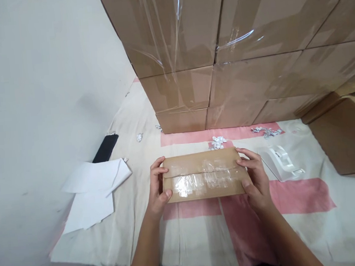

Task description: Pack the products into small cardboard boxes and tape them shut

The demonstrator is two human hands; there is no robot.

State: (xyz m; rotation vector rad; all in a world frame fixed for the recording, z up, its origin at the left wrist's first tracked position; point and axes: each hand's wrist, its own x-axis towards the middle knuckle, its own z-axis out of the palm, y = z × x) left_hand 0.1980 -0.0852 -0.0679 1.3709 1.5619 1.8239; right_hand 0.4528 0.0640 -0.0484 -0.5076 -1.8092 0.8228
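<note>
Between my two hands is a flat brown kraft envelope (pixel 203 164), its flap seam covered with several strips of clear, shiny tape. My left hand (pixel 158 188) grips the left end, thumb on the front and fingers around the edge. At the right end my right hand (pixel 255 178) holds it the same way. The envelope's back and underside are hidden. A white tape dispenser (pixel 280 163) stands on the cloth just right of my right hand. Beyond the envelope's top edge lies a small pile of white scraps (pixel 217 142).
Tall stacked cardboard boxes (pixel 180 91) in clear wrap form a wall behind. An open carton (pixel 345 135) stands at right. White papers (pixel 98 185) and a black object (pixel 106 148) lie left, beside the wall (pixel 38 99). More scraps (pixel 267 131) lie on the pink-and-white cloth (pixel 304 196).
</note>
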